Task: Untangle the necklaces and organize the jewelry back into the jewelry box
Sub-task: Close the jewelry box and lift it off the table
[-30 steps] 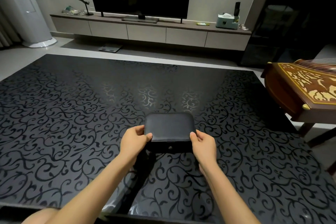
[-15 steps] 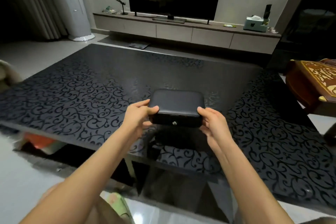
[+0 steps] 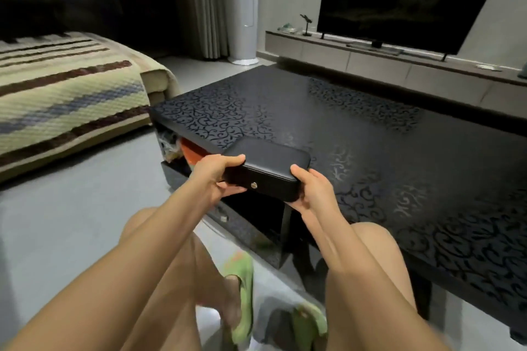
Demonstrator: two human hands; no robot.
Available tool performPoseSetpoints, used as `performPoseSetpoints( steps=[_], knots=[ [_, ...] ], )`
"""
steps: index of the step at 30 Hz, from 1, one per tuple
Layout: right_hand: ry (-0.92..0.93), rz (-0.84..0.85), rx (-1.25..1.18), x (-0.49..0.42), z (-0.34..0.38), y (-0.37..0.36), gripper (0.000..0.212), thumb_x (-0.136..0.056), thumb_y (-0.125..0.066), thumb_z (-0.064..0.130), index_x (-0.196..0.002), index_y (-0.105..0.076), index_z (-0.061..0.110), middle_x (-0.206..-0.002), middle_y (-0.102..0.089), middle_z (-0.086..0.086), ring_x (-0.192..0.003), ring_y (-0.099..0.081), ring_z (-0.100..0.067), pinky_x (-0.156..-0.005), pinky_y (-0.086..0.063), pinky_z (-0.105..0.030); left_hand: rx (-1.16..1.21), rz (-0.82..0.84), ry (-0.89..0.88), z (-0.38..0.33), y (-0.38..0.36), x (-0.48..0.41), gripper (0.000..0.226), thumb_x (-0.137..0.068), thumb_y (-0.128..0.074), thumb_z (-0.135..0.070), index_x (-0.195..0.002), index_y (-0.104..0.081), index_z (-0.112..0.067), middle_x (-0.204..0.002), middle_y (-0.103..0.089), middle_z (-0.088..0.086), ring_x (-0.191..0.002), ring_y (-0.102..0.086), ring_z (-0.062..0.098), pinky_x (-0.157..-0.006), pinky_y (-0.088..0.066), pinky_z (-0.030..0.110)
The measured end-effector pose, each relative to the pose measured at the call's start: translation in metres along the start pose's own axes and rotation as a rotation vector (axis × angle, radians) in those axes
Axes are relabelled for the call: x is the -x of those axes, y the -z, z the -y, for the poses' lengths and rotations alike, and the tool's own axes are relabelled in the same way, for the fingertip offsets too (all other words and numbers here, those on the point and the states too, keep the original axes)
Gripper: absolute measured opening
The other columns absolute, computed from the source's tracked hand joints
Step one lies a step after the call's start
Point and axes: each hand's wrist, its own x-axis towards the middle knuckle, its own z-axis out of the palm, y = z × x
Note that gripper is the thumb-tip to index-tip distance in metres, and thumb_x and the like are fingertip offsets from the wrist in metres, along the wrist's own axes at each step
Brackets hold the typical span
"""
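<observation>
jewelry box (image 3: 271, 164) closed, snap button (image 3: 254, 185) facing the person. It sits between both grips. left grip (image 3: 215, 177) holds its left end, thumb on the lid, fingers curled underneath. right grip (image 3: 312, 191) holds the right end, thumb at the lid corner, fingers under. Box is tilted, over the near edge of the bench (image 3: 370, 137); can't tell if its far side touches. Vs 0.5 s ago: same two-hand hold, box pulled from further in to the edge, nearer the left corner. Striped blanket (image 3: 71, 94) now visible, well left of left grip.
</observation>
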Motion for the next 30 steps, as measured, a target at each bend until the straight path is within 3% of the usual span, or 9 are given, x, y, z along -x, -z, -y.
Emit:
performPoseSetpoints(
  steps=[5, 9, 11, 12, 16, 19, 23, 27, 30],
  knots=[
    [-0.14, 0.12, 0.288, 0.003, -0.062, -0.032, 0.03, -0.094, -0.05, 0.041, -0.113, -0.055, 0.019, -0.108, -0.06, -0.001, -0.099, -0.059, -0.021, -0.091, -0.048, -0.038, 0.054, -0.278, -0.023, 0.007, 0.085, 0.017, 0.022, -0.075, -0.07, 0.0, -0.091, -0.055, -0.005, -0.089, -0.061, 0.011, -0.074, -0.062, 0.023, -0.054, -0.055, 0.044],
    [-0.113, 0.096, 0.49, -0.024, -0.12, -0.057, 0.021, -0.094, -0.046, 0.02, -0.092, -0.06, 0.005, -0.074, -0.049, 0.001, -0.062, -0.044, -0.015, -0.062, -0.038, -0.033, 0.082, -0.439, -0.025, 0.006, 0.139, 0.013, 0.019, -0.076, -0.069, 0.001, -0.084, -0.054, -0.007, -0.084, -0.058, 0.011, -0.055, -0.059, 0.018, -0.048, -0.056, 0.038],
    [-0.056, 0.175, 0.761, -0.05, -0.161, -0.073, 0.033, -0.085, -0.044, 0.011, -0.056, -0.037, 0.026, -0.063, -0.042, 0.003, -0.056, -0.036, -0.017, -0.059, -0.032, -0.035, 0.122, -0.499, 0.016, 0.008, 0.17, -0.002, 0.02, -0.076, -0.068, 0.001, -0.089, -0.054, -0.005, -0.086, -0.059, 0.01, -0.044, -0.057, 0.015, -0.044, -0.056, 0.035],
    [-0.013, 0.225, 0.889, -0.054, -0.17, -0.079, 0.028, -0.082, -0.042, 0.011, -0.058, -0.05, 0.022, -0.063, -0.044, 0.003, -0.059, -0.04, -0.019, -0.061, -0.033, -0.034, 0.125, -0.505, 0.027, 0.01, 0.179, -0.006, 0.021, -0.077, -0.067, 0.001, -0.092, -0.054, -0.004, -0.084, -0.058, 0.01, -0.034, -0.051, 0.012, -0.045, -0.056, 0.035],
    [0.04, 0.468, 1.353, -0.106, -0.23, -0.122, 0.021, -0.082, -0.045, 0.01, -0.099, -0.054, 0.018, -0.111, -0.061, -0.008, -0.104, -0.056, -0.03, -0.081, -0.039, -0.03, 0.163, -0.539, 0.065, 0.01, 0.227, -0.054, 0.031, -0.076, -0.067, 0.0, -0.104, -0.054, -0.003, -0.085, -0.06, 0.011, -0.036, -0.054, 0.012, -0.043, -0.055, 0.035],
    [0.046, 0.588, 1.585, -0.145, -0.268, -0.139, 0.017, -0.083, -0.045, 0.007, -0.096, -0.044, 0.017, -0.133, -0.047, -0.01, -0.112, -0.053, -0.032, -0.082, -0.039, -0.031, 0.217, -0.586, 0.089, 0.019, 0.259, -0.09, 0.036, -0.072, -0.071, 0.001, -0.105, -0.057, -0.005, -0.1, -0.064, 0.014, -0.076, -0.067, 0.027, -0.042, -0.054, 0.035],
    [0.012, 0.656, 1.866, -0.197, -0.32, -0.146, 0.032, -0.085, -0.043, 0.007, -0.117, -0.049, 0.006, -0.151, -0.025, -0.007, -0.112, -0.055, -0.032, -0.084, -0.043, -0.037, 0.224, -0.61, 0.132, 0.043, 0.301, -0.133, 0.025, -0.074, -0.069, 0.001, -0.095, -0.057, -0.005, -0.098, -0.062, 0.014, -0.078, -0.066, 0.027, -0.043, -0.054, 0.034],
    [0.002, 0.726, 1.919, -0.221, -0.345, -0.157, 0.019, -0.089, -0.045, 0.01, -0.106, -0.053, 0.007, -0.149, -0.027, -0.006, -0.107, -0.054, -0.031, -0.082, -0.044, -0.039, 0.204, -0.615, 0.111, 0.053, 0.332, -0.162, 0.031, -0.075, -0.069, 0.0, -0.104, -0.06, -0.006, -0.1, -0.062, 0.012, -0.078, -0.065, 0.024, -0.045, -0.056, 0.034],
    [-0.009, 0.712, 1.878, -0.218, -0.362, -0.166, 0.008, -0.088, -0.046, 0.013, -0.089, -0.054, 0.012, -0.158, -0.007, -0.008, -0.103, -0.06, -0.029, -0.073, -0.045, -0.032, 0.198, -0.61, 0.114, 0.058, 0.344, -0.176, 0.041, -0.074, -0.07, -0.002, -0.114, -0.059, -0.004, -0.105, -0.063, 0.011, -0.076, -0.066, 0.021, -0.052, -0.058, 0.038]
  ],
)
